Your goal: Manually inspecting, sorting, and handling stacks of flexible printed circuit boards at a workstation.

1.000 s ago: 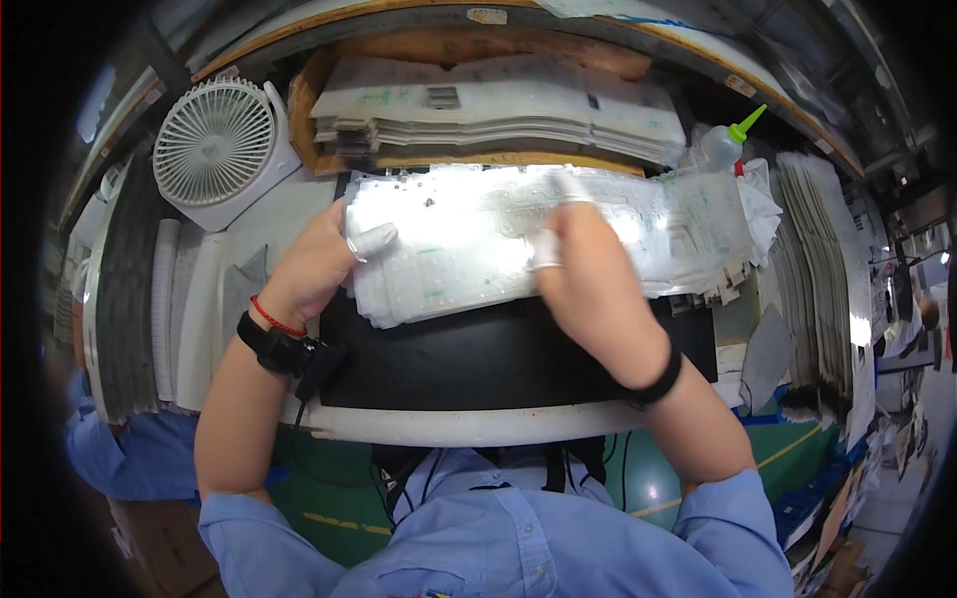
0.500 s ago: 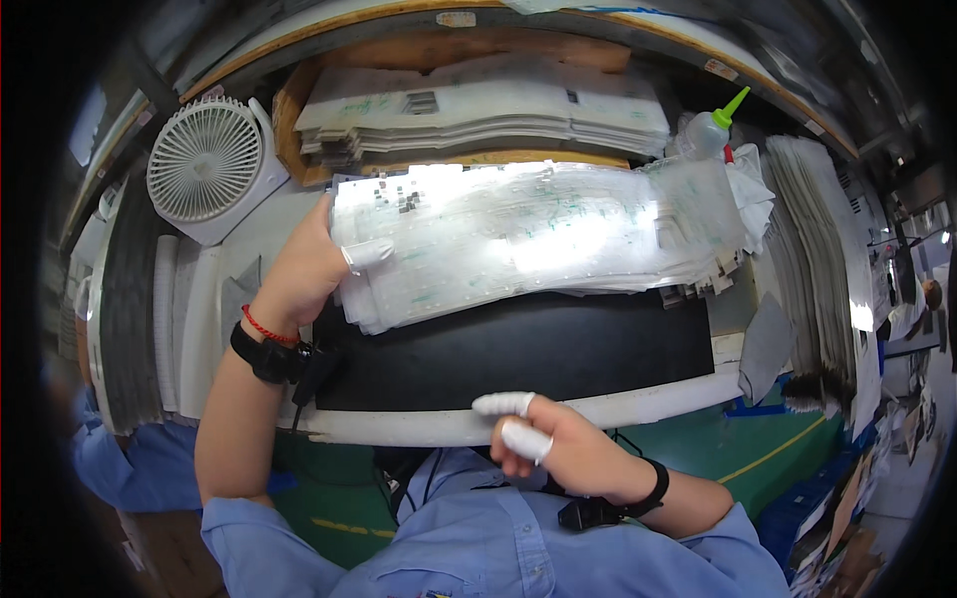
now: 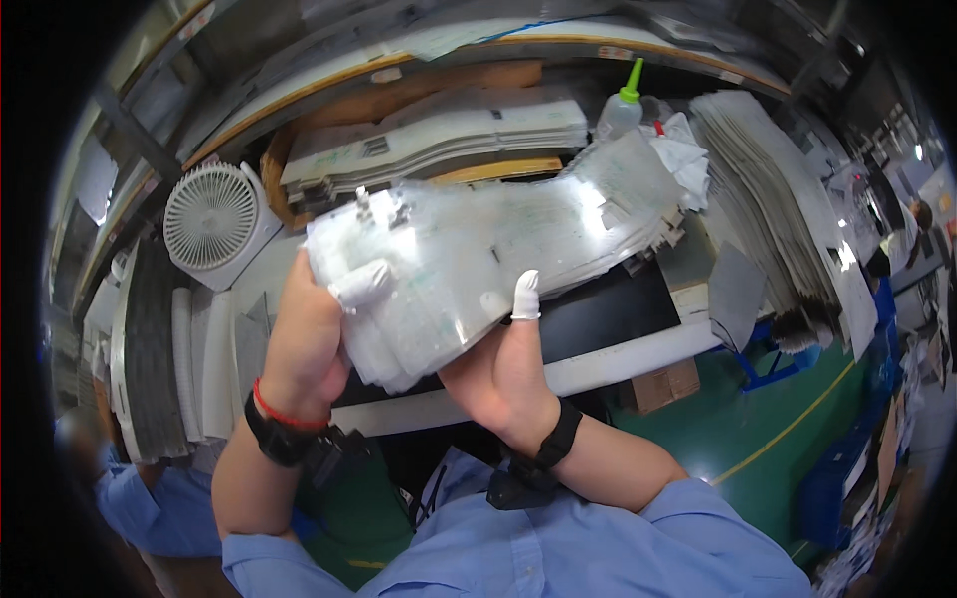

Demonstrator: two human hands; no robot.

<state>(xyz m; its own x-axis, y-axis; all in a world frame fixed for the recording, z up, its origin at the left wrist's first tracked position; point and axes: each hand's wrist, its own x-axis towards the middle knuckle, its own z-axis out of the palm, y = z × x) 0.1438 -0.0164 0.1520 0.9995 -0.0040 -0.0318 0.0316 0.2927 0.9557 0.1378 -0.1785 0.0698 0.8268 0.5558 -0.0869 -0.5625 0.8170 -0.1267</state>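
Note:
A thick stack of translucent plastic sheets point(image 3: 449, 261) with green marks and small dark patches lies tilted across the black mat point(image 3: 623, 311). Its left end is raised off the mat, while the right end curves away beside a white cloth. My left hand point(image 3: 307, 344) grips the left end, its thumb in a white finger cot on top and its fingers hidden beneath. At the near edge, my right hand point(image 3: 503, 379) holds the stack from below. Its thumb, also in a white cot, points up at the edge; its other fingers are out of sight under the sheets.
A white fan point(image 3: 214, 221) stands at the back left. Behind the stack, a wooden tray point(image 3: 508, 169) holds more sheets. A squeeze bottle point(image 3: 620, 112) with a green nozzle and a crumpled white cloth point(image 3: 683, 159) sit at the back right. Grey sheets point(image 3: 763, 219) line the right side.
My right hand has moved up from near my body to the stack's near edge and taken hold there. The stack's left end has been lifted and bent toward me. The view has shifted.

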